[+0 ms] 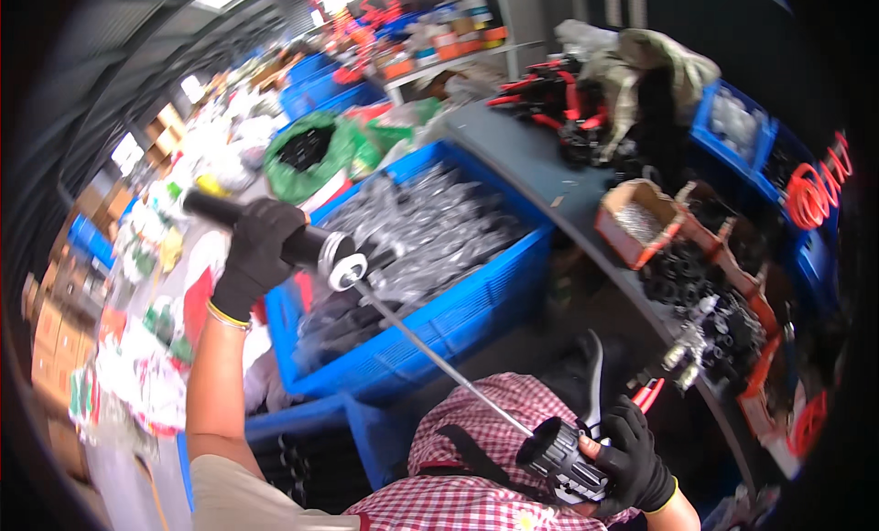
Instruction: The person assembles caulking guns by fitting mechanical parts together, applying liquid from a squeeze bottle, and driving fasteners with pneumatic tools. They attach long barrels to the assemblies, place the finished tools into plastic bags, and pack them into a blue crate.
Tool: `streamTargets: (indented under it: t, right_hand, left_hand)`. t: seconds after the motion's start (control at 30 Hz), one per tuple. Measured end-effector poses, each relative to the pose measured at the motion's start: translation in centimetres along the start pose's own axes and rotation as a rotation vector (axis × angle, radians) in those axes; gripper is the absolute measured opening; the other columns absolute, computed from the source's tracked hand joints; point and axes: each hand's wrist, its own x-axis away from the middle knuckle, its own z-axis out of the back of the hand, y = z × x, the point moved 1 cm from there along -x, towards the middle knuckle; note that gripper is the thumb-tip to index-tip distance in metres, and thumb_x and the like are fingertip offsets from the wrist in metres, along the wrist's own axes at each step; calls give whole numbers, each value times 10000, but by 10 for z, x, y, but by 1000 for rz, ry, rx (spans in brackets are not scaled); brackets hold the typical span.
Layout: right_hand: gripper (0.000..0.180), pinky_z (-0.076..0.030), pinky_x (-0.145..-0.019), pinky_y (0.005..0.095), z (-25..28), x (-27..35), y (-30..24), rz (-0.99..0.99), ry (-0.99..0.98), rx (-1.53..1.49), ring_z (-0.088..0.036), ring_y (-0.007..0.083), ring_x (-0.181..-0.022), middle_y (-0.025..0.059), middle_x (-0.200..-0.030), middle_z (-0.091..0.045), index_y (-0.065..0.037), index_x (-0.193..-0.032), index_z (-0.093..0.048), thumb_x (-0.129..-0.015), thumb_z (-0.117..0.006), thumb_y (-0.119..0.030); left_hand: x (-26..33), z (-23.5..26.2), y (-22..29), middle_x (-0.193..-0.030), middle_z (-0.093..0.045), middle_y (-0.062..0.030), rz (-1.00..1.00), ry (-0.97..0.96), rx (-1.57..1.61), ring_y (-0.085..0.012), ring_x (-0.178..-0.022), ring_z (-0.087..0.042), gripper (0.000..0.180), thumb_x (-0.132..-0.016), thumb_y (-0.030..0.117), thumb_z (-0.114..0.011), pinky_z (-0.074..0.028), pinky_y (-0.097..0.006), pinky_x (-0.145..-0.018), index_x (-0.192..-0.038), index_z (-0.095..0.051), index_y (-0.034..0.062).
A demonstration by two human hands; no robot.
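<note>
My left hand (261, 247), in a black glove, is closed round a black tube (218, 209) raised at the left and tilted. At the tube's near end is a white and silver round piece (341, 261). A thin metal rod (439, 359) runs from it down to the right, to a black ribbed plastic housing (560, 458). My right hand (636, 453), also black-gloved, grips that housing close to my body. The thumb tip shows bare. Beside this hand a curved dark lever (595, 380) and a red-tipped part (648, 394) stick up; I cannot tell whether they join the housing.
A blue crate (449, 316) of dark parts in clear bags stands ahead, another blue crate (352, 421) nearer. The grey workbench (513, 156) on the right bears cardboard boxes (641, 224), black rings (696, 288) and red-and-black tools (568, 110). A red coiled hose (810, 197) hangs far right.
</note>
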Motion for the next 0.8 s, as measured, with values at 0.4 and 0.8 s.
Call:
streamTargets:
  t: [0.4, 0.8]
  right_hand:
    - [913, -371, -945, 662, 53, 26, -25, -388, 462, 494, -583, 416, -955, 217, -1096, -579, -153, -1388, -406, -680, -758, -609]
    - [706, -386, -988, 512, 66, -1, -12, -520, 749, 900, -549, 349, -962, 188, -1065, -541, -225, -1259, -594, -599, -801, -364]
  left_hand:
    - [-234, -15, 259, -1047, -668, -59, -861, 485, 421, -272, -902, -637, 183, -761, 173, -693, -476, -461, -790, -940, -661, 190]
    - [-218, -31, 392, -1079, -607, -92, 346, -314, 2231, -220, -1039, -601, 660, -790, 386, -734, -517, -366, -889, -1290, -460, 53]
